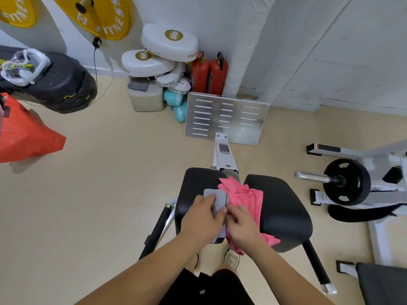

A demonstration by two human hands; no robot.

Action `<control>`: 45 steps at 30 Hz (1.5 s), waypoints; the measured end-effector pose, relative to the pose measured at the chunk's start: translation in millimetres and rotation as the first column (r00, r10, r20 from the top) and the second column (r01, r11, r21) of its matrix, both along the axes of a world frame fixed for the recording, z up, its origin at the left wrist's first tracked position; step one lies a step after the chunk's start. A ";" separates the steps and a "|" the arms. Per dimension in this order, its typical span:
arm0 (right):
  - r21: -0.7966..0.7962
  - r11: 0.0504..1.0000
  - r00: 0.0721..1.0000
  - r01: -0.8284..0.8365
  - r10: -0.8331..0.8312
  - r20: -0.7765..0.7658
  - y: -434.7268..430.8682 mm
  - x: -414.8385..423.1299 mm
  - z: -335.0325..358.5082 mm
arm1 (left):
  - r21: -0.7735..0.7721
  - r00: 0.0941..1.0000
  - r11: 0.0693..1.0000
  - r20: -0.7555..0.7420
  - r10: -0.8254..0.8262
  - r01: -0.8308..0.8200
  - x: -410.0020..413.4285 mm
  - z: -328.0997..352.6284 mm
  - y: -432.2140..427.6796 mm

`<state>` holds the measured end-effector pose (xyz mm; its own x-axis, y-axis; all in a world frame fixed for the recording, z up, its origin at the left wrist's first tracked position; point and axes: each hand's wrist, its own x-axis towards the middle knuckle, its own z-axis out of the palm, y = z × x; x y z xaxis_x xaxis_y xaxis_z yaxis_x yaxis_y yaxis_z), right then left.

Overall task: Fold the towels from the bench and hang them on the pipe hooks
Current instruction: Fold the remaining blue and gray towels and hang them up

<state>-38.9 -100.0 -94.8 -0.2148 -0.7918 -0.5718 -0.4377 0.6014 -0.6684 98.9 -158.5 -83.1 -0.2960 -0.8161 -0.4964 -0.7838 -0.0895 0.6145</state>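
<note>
- Both hands sit close together over the near-left pad of the desk (pixel 284 208), almost touching.
- Left hand (pixel 201 219) lies on top of the grey towel (pixel 217 198), fingers fairly straight, pressing it down.
- Right hand (pixel 243 227) is just right of it, fingers curled in where grey meets pink. Can't tell if it pinches an edge or holds nothing.
- Grey towel: small folded rectangle w/ rounded corners, on the left pad, mostly under the left hand.
- Pink towel (pixel 246 194): unfolded, crumpled across the gap btwn the two pads. Its near end hangs off the desk edge, and it touches the grey one.
- Handling, my guess:
  - Both are light, soft and floppy, so a fold will likely spring open unless pinned.
  - Grey looks thicker and keeps its shape better.
  - Take pink by two corners of one edge & shake it flat.
  - Carry grey pinched across the folded edge so the layers stay stacked.
  - Black pad looks smooth, so cloth may slide.
- Pipe (pixel 240 51): white, wrapped, in the far corner. No hooks visible on it.
- Writing:
  - "FITNESS" in white on the yellow weight plates (pixel 97 16), far left wall.
  - White boxing pads (pixel 169 41), stacked far centre: "STARLIGHT", "AGAINST THE W…", part-word "…XING".
  - Teal item (pixel 174 100) below has letters, not legible.
  - Sticker (pixel 224 149) on the desk's white beam is too small to read.
</note>
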 end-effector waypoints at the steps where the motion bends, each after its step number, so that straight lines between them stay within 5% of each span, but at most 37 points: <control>1: 0.013 0.999 0.996 0.050 -0.051 0.073 -1.9 -1.4 0.1 | 0.026 1.000 0.999 -0.003 -0.025 0.025 -3.5 -2.3 3.0; 4: 0.118 0.981 0.955 0.152 -0.176 0.239 -2.4 -8.5 10.7 | 0.043 1.000 0.999 -0.005 -0.025 0.025 -4.0 -9.8 6.6; 8: 0.218 0.946 0.897 0.241 -0.303 0.323 2.6 -11.0 18.4 | 0.042 0.969 0.969 -0.018 0.245 -0.244 -2.0 -18.8 4.8; 14: 0.292 0.952 0.915 0.089 -0.194 0.353 12.4 -12.9 48.3 | 0.139 0.915 0.907 0.137 0.379 -0.397 -26.9 -29.8 11.0; 20: 0.162 0.982 0.978 0.101 -0.127 0.164 9.9 -17.0 58.3 | 0.111 0.962 0.957 -0.023 0.272 -0.268 -13.7 -13.6 10.6; 23: -0.093 0.982 0.985 -0.165 0.170 0.043 8.4 -29.0 67.7 | -0.016 0.996 0.998 -0.064 0.059 -0.060 3.6 13.1 23.1; 27: -0.143 0.814 0.824 -0.563 0.539 -0.178 21.7 -46.8 95.3 | -0.246 0.980 0.957 -0.091 -0.179 0.152 21.1 64.7 50.2; 32: -0.192 0.715 0.732 -0.672 0.603 -0.317 40.0 -46.0 153.0 | -0.434 0.947 0.865 -0.075 -0.312 0.251 39.9 125.7 85.4; 37: -0.286 0.807 0.853 -0.517 0.515 -0.088 38.7 -33.8 208.1 | -0.260 0.966 0.965 -0.254 -0.054 -0.014 76.3 174.5 99.9; 41: -0.329 0.896 0.912 -0.299 0.370 0.178 22.3 -8.5 232.2 | 0.010 0.873 0.980 -0.453 0.181 -0.198 116.3 203.2 86.1; 45: -0.273 0.943 0.861 -0.188 0.292 0.416 -3.6 38.9 244.2 | 0.226 0.738 0.946 -0.592 0.323 -0.233 164.3 214.5 66.0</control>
<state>0.0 -103.6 149.5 0.2340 -0.8994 -0.3692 -0.1745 0.3348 -0.9260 263.1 -92.5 131.4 -0.3428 -0.8533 -0.3928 -0.1684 -0.3556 0.9193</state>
